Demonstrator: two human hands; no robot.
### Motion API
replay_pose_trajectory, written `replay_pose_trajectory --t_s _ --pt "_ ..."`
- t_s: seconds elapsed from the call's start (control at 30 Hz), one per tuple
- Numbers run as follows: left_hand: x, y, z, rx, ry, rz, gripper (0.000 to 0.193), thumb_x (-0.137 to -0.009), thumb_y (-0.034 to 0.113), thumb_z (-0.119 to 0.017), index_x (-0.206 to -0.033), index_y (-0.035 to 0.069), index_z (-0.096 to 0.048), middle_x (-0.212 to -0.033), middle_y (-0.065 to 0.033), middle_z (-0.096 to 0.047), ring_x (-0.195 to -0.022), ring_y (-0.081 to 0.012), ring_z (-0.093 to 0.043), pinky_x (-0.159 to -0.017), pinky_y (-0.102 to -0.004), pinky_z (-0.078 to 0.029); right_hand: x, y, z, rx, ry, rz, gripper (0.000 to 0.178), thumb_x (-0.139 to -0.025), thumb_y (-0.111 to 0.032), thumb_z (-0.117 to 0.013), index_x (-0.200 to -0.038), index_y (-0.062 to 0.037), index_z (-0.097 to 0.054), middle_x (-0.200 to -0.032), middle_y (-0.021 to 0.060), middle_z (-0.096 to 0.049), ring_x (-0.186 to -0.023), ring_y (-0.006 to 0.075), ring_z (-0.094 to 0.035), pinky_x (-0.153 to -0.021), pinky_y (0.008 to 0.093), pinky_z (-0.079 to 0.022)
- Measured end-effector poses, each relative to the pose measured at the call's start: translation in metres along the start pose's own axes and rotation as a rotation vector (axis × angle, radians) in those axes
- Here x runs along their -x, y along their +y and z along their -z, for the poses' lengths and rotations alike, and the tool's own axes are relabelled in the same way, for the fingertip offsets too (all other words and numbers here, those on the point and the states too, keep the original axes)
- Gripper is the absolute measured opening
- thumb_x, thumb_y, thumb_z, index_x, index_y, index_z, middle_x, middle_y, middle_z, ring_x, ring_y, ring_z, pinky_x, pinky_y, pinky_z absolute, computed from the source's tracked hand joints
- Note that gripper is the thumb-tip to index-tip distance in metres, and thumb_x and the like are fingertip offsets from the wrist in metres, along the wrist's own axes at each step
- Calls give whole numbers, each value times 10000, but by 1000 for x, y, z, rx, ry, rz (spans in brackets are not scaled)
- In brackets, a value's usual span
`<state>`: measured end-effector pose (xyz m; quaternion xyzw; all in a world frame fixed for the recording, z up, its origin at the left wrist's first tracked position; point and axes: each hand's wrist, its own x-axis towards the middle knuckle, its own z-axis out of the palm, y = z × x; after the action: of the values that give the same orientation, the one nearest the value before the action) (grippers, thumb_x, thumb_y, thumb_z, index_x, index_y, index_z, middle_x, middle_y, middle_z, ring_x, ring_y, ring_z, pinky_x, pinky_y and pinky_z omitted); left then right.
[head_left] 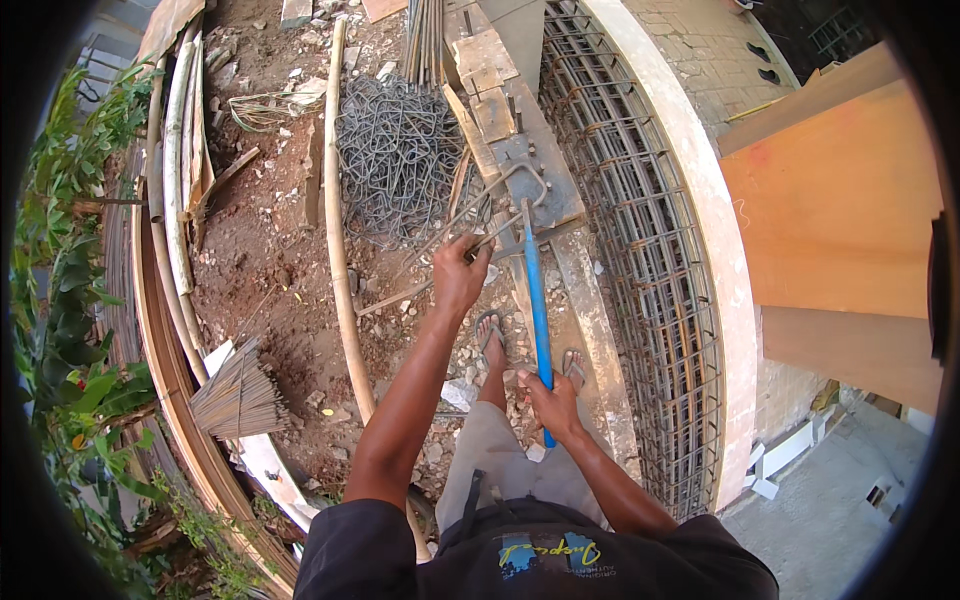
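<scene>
My left hand (462, 270) is closed around a thin steel rod, its fingers pinching it left of a wooden bench. The bent rod (543, 183) curves in a hook over a dark metal plate (563, 203) on the bench end. My right hand (552, 402) wraps the lower part of a long blue-handled bending bar (535, 300). The bar's metal head meets the plate beside the rod; their exact contact is too small to make out. A heap of bent steel stirrups (395, 150) lies left of the bench.
Tied rebar cages (645, 250) run along the right, beside a pale low wall (700, 150). A bamboo pole (338, 200) lies on rubble-strewn soil at left. A bundle of thin rods (240, 395) rests farther left. Straight bars (424, 40) and an orange board (840, 190) stand nearby.
</scene>
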<state>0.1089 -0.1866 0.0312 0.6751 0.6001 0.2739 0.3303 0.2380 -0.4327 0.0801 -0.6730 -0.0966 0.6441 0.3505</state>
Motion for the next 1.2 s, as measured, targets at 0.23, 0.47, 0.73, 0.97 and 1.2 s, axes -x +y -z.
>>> replay_pose_trajectory --t_s 0.23,0.47,0.73,0.97,1.2 --pt "40 43 -12 890 253 447 310 -1056 329 -760 -1055 20 -793 -684 59 -508 -565 -44 -354 -505 -287 -270 51 -91 70 422 76 221 364 -989 -334 -814 -825 -34 -687 -612 -36 -543 -514 59 -502 -479 301 -398" --pt "15 45 -19 1468 65 744 379 -1069 389 -725 -1148 19 -742 -671 80 -400 -520 -42 -321 -465 -252 -262 73 -103 44 260 305 223 349 -987 -335 -815 -869 -48 -656 -571 -31 -513 -454 78 -494 -436 294 -405" --pt "-36 53 22 1466 -39 593 413 -1082 390 -705 -1216 -1 -724 -670 78 -387 -526 -37 -319 -466 -251 -257 78 -55 28 155 354 73 336 -1004 -316 -788 -856 -81 -599 -561 -4 -518 -421 101 -510 -387 299 -427" --pt "-97 -3 -44 1473 -15 775 434 -1094 405 -677 -1271 10 -714 -711 61 -420 -532 -53 -336 -464 -245 -281 64 -65 31 200 320 57 326 -1002 -330 -790 -912 -55 -639 -597 -18 -516 -448 88 -509 -394 292 -429" --pt "-154 -32 -73 1175 13 752 306 -1093 318 -667 -1202 35 -710 -733 34 -484 -561 -80 -436 -467 -261 -379 47 -103 74 349 228 33 314 -989 -315 -799 -967 -19 -697 -630 -17 -544 -482 87 -510 -441 297 -433"
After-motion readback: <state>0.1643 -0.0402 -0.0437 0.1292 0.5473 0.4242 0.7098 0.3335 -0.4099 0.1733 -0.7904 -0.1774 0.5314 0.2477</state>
